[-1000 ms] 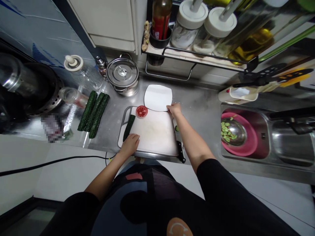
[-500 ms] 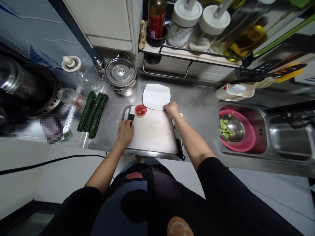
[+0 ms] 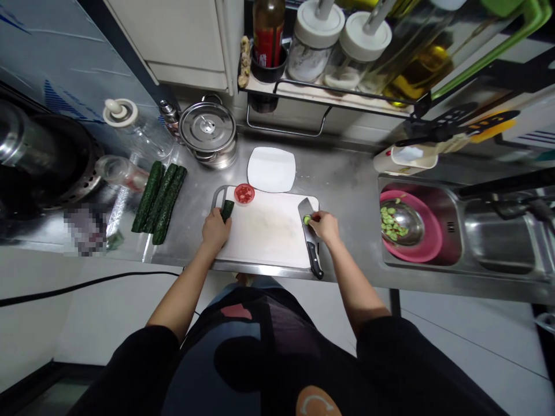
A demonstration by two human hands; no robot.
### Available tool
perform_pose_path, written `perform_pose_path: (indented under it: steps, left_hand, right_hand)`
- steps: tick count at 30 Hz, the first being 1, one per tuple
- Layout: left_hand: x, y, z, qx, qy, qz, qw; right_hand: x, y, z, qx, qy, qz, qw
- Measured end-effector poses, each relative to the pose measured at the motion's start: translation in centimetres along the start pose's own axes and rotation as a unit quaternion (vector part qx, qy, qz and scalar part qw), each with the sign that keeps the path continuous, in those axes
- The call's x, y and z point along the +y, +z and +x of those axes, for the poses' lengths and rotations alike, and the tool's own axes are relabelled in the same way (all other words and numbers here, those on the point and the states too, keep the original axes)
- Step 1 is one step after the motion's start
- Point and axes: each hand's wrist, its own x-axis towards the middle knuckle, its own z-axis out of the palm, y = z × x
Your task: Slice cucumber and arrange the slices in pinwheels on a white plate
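Along the wall runs a grey metal worktop (image 3: 353, 196), and upon it lies a white cutting board (image 3: 269, 234), close to the front edge. At the left end of this board, the left hand (image 3: 216, 231) is closed around a dark cucumber (image 3: 228, 209); only one end of it comes out above the fingers, and the rest is hidden. At the right end, the right hand (image 3: 326, 226) has its fingers bent, and the fingertips touch a small green piece (image 3: 307, 220), which is over the blade of a knife (image 3: 314, 261). Whether these fingers grasp the piece firmly, I cannot tell. The knife lies along the right side of the board, its black handle directed toward the person.

Just beside the grey handle of the board, near its upper left corner, is a small round red thing (image 3: 244, 194). Behind the board stands a white plate (image 3: 272, 169), with nearly square form. Farther to the left, three cucumbers (image 3: 160, 199) lie side by side, and behind them are a glass jar (image 3: 143, 136) and a lidded steel pot (image 3: 208, 128). Well apart on the right, a sink (image 3: 454, 249) contains a pink basin (image 3: 435, 234), and inside this basin is a metal bowl (image 3: 414, 222) with green slices (image 3: 391, 225). Above the worktop, a shelf (image 3: 260, 86) carries bottles and jars.
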Motion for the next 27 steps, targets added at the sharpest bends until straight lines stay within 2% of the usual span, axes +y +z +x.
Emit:
perform_pose_path:
  steps: [7, 11, 14, 19, 22, 25, 27]
  left_hand:
    - [0.1, -0.4, 0.2, -0.037, 0.004, 0.013, 0.999]
    - [-0.2, 0.1, 0.0, -0.026, 0.037, 0.007, 0.999]
    - [-0.5, 0.4, 0.0, -0.015, 0.051, 0.000, 0.999]
    - [-0.4, 0.4, 0.1, -0.018, 0.047, -0.002, 0.999]
    - [-0.3, 0.2, 0.0, -0.019, 0.039, -0.004, 0.999]
    - [-0.3, 0.3, -0.1, -0.021, 0.038, -0.006, 0.999]
    - [-0.3, 0.4, -0.2, -0.016, 0.043, -0.007, 0.999]
  right_hand:
    - [-1.3, -0.1, -0.7, -0.016, -0.017, -0.056, 0.998]
    - [-2.2, 0.0, -1.6, -0.010, -0.062, -0.118, 0.991]
    - [-2.9, 0.3, -2.2, -0.019, -0.069, -0.145, 0.987]
    - [-2.3, 0.3, -2.6, -0.020, -0.039, -0.107, 0.993]
    - [-1.3, 0.2, -2.8, 0.015, -0.037, -0.070, 0.997]
    - [-1.3, 1.0, -3.2, 0.073, -0.117, -0.051, 0.989]
    - [-1.9, 2.1, -3.5, 0.088, -0.181, -0.046, 0.978]
